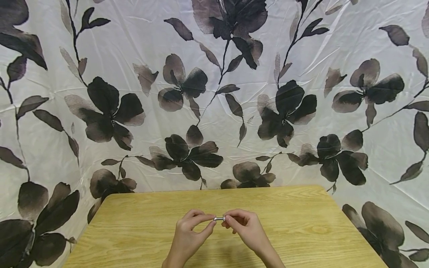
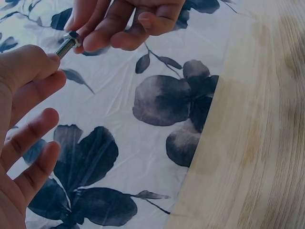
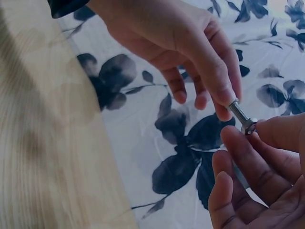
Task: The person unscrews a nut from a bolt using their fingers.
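Both hands meet over the table, with a small silver bolt [image 1: 219, 218] held level between them. My left hand [image 1: 189, 231] pinches one end of the bolt between thumb and index finger, hiding that end. The threaded shank [image 3: 239, 113] shows in the gap between the hands. At the other end sits a hex nut [image 3: 249, 126], which the thumb and index finger of my right hand [image 1: 249, 229] pinch. The left wrist view also shows the nut [image 2: 74, 39] by the right fingertips. The other fingers of the left hand are spread and loosely bent.
Below the hands lies a light wood-grain table [image 1: 140, 212] with rounded far corners. A white cloth [image 1: 234, 126] with dark flower prints hangs behind it and along both sides. A dark sleeve cuff [image 3: 66, 7] shows at the left wrist.
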A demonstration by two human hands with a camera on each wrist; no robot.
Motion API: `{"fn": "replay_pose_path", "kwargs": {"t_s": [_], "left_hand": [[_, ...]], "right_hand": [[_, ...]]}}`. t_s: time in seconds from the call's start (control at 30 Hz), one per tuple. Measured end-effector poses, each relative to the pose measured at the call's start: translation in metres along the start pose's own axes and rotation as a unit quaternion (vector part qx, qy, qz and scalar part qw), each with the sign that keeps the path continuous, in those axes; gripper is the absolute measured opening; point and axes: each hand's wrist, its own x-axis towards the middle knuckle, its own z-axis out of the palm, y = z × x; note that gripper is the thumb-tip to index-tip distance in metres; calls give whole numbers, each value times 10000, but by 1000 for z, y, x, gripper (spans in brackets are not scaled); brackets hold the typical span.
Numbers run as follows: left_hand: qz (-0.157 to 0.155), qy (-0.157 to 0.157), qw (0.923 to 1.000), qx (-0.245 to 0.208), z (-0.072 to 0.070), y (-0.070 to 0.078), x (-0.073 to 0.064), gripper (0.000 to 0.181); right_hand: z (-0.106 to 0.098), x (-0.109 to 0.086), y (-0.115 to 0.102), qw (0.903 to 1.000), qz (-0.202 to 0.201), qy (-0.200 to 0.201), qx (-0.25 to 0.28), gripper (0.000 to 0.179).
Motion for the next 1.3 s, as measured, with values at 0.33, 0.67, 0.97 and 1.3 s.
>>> {"fn": "replay_pose_path", "kwargs": {"t_s": [0.33,0.67,0.97,1.3], "left_hand": [[131,108,9998,45,0,-2,0,28],[105,84,9999,-17,-1,-2,0,28],[160,111,9998,-44,0,-3,0,28],[250,150,9995,-143,1,-4,0,28]], "right_hand": [[0,-1,2,9991,-421,-110,-17,22],[1,-1,4,9952,-963,-118,162,21],[1,-1,1,9960,-814,226,281,23],[0,0,1,9993,328,174,-86,32]]}}
